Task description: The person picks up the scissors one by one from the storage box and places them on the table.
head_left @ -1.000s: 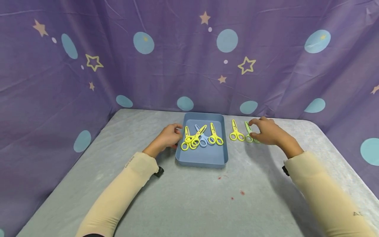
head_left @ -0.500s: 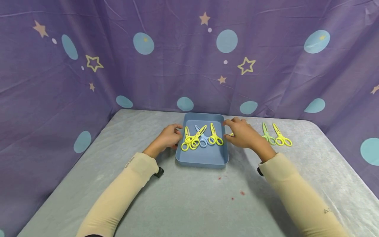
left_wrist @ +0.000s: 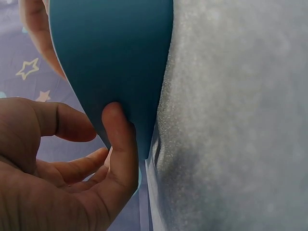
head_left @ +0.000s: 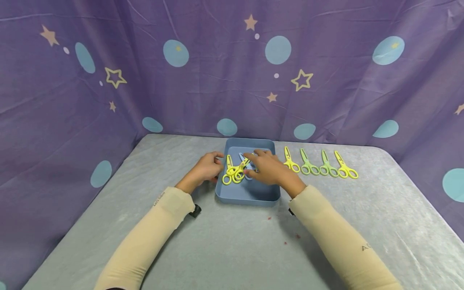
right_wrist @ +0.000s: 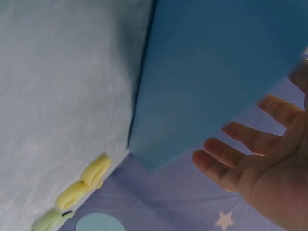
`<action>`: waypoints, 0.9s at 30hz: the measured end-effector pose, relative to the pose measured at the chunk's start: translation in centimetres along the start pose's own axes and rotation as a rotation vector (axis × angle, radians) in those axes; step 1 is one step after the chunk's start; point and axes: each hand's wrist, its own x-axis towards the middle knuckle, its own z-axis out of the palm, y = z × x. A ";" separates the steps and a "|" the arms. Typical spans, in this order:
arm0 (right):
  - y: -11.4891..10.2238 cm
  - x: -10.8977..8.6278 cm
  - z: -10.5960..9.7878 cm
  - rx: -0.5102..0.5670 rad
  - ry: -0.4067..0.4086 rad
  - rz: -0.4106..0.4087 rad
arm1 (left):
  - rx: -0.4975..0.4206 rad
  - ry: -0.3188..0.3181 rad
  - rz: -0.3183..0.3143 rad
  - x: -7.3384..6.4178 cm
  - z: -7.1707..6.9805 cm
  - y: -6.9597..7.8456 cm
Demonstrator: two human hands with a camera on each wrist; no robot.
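Note:
My left hand [head_left: 207, 167] holds the left wall of a blue tray [head_left: 248, 199]. In the left wrist view, a finger [left_wrist: 119, 130] lies against the outside of the tray wall [left_wrist: 115, 53] while other fingers are at its rim. Over the tray's right half hovers my right hand [head_left: 269, 168], fingers apart and holding nothing. Just left of its fingertips, yellow scissors [head_left: 237, 174] lie across another yellow pair [head_left: 228, 161] in the tray. Blue scissors [head_left: 241, 157] show partly beside them. The yellow pair farther right is hidden under the right hand.
Right of the tray, a row lies on the grey-covered table [head_left: 232, 249]: yellow scissors [head_left: 291, 164], green scissors [head_left: 309, 167], more green scissors [head_left: 328, 168] and yellow scissors [head_left: 346, 170]. A purple curtain [head_left: 217, 100] hangs behind the table.
The right hand has moved left from the scissors row, across the tray's right wall, to above the tray. The row is uncovered. The left hand and tray have stayed in place.

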 end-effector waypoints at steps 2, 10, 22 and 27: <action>-0.4 0.4 0.4 -0.002 -0.017 0.003 | -0.001 0.000 0.001 0.1 0.0 0.0; -0.8 2.2 2.0 -0.051 -0.139 0.020 | 0.008 -0.004 0.002 0.3 -0.2 0.0; -1.3 3.2 2.8 -0.029 -0.263 0.063 | 0.002 -0.004 0.008 0.2 -0.1 -0.1; -1.0 3.0 2.4 0.017 -0.216 -0.022 | 0.000 -0.001 0.010 0.3 -0.1 -0.3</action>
